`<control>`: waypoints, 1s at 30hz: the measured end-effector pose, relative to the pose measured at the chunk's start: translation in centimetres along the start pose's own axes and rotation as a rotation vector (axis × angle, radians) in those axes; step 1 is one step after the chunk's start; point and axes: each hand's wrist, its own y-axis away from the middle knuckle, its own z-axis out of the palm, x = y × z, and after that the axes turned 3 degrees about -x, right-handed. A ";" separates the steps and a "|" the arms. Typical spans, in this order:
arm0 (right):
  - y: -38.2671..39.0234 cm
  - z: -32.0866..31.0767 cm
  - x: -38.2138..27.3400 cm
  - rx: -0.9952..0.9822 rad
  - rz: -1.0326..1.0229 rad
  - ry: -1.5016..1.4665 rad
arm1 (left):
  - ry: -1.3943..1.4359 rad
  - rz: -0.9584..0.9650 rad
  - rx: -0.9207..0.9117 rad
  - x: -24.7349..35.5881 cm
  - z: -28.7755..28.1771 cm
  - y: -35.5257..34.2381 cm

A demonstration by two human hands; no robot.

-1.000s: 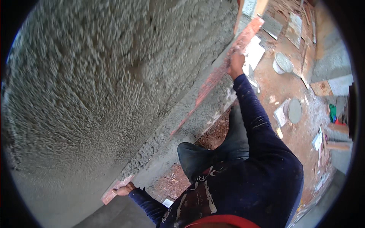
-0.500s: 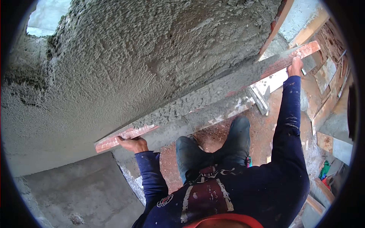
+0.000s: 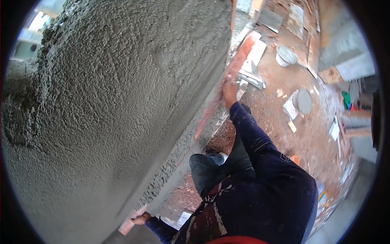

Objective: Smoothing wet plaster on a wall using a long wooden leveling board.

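Note:
A long pink straightedge board (image 3: 203, 117) runs diagonally along the wet, rough grey mortar wall (image 3: 109, 93), with wet mortar coating much of its middle. My left hand (image 3: 140, 218) grips its lower end at the bottom of the view. Farther up, my right hand (image 3: 230, 91) is closed on the board, my arm stretched along it. The board lies against the wall surface; whether its whole length touches cannot be seen. My bent legs in dark trousers are below it.
The dirt floor (image 3: 268, 134) at right holds round buckets (image 3: 304, 101), scattered boards and offcuts, and grey metal or wooden pieces (image 3: 252, 79) beside the wall. Concrete blockwork and planks (image 3: 345, 65) stand at the far right. An opening (image 3: 36, 22) shows at top left.
The board and both hands swung from steep to flatter half a second ago, then back to steep now, as the head view also turned. Both hands still grip the board.

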 end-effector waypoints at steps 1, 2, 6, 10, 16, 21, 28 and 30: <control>0.8 0.3 0.9 0.011 -0.010 -0.002 | 0.016 0.006 0.016 0.5 -0.2 -1.1; 2.3 1.2 1.0 0.031 -0.017 -0.012 | 0.007 0.000 -0.005 1.4 -2.9 -4.0; 6.1 4.5 2.0 0.087 0.103 0.048 | 0.087 0.058 0.115 3.2 -7.0 -11.5; 6.1 5.2 5.7 0.158 0.119 0.105 | 0.109 0.148 0.211 3.3 -3.3 -10.8; 5.0 6.6 8.1 0.275 0.027 0.259 | 0.110 0.215 0.212 2.9 -6.3 -17.8; 4.7 6.9 6.5 0.263 -0.058 0.250 | 0.056 0.274 0.267 3.0 -4.6 -15.2; 0.7 7.0 -4.5 0.153 -0.033 -0.004 | 0.130 0.239 0.266 0.6 4.5 -6.6; -1.5 6.8 -7.8 0.109 0.014 -0.075 | 0.134 0.228 0.295 -0.1 9.0 -1.7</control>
